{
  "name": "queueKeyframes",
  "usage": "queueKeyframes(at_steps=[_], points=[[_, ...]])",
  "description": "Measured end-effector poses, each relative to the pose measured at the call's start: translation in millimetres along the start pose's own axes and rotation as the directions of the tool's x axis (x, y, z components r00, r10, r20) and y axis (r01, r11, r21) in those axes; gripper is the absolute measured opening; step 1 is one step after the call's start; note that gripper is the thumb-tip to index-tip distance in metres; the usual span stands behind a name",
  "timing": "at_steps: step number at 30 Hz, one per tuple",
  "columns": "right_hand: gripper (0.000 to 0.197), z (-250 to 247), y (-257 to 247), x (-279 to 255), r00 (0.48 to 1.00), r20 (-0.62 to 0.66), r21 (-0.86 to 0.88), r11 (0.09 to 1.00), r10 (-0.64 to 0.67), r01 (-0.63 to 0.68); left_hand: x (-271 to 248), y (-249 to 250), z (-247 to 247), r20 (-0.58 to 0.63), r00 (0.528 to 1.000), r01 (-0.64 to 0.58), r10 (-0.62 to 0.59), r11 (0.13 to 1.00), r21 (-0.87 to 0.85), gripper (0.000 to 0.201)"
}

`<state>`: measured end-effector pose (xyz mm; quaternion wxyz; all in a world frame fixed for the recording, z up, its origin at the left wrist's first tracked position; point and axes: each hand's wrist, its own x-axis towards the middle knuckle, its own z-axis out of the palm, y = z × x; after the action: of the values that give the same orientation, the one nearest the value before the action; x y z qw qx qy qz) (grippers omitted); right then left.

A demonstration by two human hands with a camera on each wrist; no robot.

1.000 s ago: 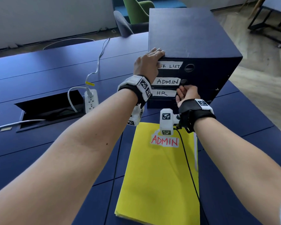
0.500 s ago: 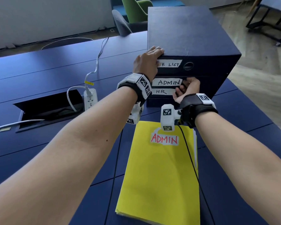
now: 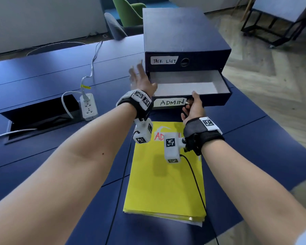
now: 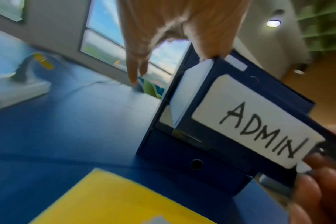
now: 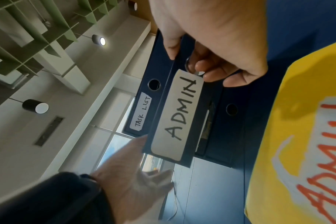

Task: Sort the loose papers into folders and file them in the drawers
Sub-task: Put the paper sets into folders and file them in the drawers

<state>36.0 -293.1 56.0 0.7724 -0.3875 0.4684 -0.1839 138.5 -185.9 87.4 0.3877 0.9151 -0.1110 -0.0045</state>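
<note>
Right hand [image 3: 193, 110] pinching the pull ring of the open ADMIN drawer [image 3: 187, 87]. Left hand [image 3: 141, 80] spread loose at 9 o'clock. Yellow ADMIN folder [image 3: 166, 183] flat at 6.

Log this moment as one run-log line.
step: drawer opening | ADMIN drawer: pulled out | right hand: grips drawer front | left hand: open, beside cabinet | yellow folder: on table

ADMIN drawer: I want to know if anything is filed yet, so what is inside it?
The pulled-out ADMIN drawer shows only a bare pale floor and walls. Its near strip behind the front panel is hidden, as is the part under the TASK LIST drawer. The right hand grips its front.
</note>
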Motion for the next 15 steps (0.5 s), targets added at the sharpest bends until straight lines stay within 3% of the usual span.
queueKeyframes(at_steps=[2, 3, 5, 7, 9, 10, 12, 15], points=[[0.033, -8, 3, -10, 0.999, -0.027, -0.049, 0.998, -0.036, 0.035, -11, -12, 8, 0.181, 0.955, 0.263, -0.234, 0.951, -0.161, 0.070], [0.033, -11, 4, -15, 0.996, -0.042, -0.099, 0.992, -0.082, 0.078, -16, -13, 10, 0.288, 0.915, 0.342, -0.282, 0.921, -0.186, 0.059], [0.031, -16, 3, -26, 0.969, -0.093, -0.277, 0.941, -0.230, 0.197, -25, -10, 10, 0.375, 0.889, 0.353, -0.263, 0.915, -0.195, 0.036], [0.019, -16, 0, -38, 0.902, -0.103, -0.404, 0.846, -0.419, 0.347, -33, -9, 12, 0.368, 0.897, 0.332, -0.244, 0.922, -0.198, 0.025], [0.012, -11, -6, -47, 0.820, 0.024, -0.528, 0.689, -0.572, 0.496, -43, -10, 12, 0.371, 0.896, 0.330, -0.244, 0.925, -0.190, 0.012], [0.016, -9, -8, -51, 0.793, 0.126, -0.606, 0.587, -0.596, 0.537, -47, -11, 12, 0.380, 0.892, 0.338, -0.247, 0.921, -0.196, 0.008], [0.018, -11, -10, -57, 0.786, 0.278, -0.720, 0.422, -0.551, 0.551, -54, -15, 11, 0.403, 0.876, 0.369, -0.264, 0.906, -0.209, 0.018], [0.039, -21, -5, -63, 0.774, 0.332, -0.798, 0.277, -0.539, 0.535, -64, -20, 11, 0.420, 0.860, 0.400, -0.290, 0.894, -0.202, 0.015]])
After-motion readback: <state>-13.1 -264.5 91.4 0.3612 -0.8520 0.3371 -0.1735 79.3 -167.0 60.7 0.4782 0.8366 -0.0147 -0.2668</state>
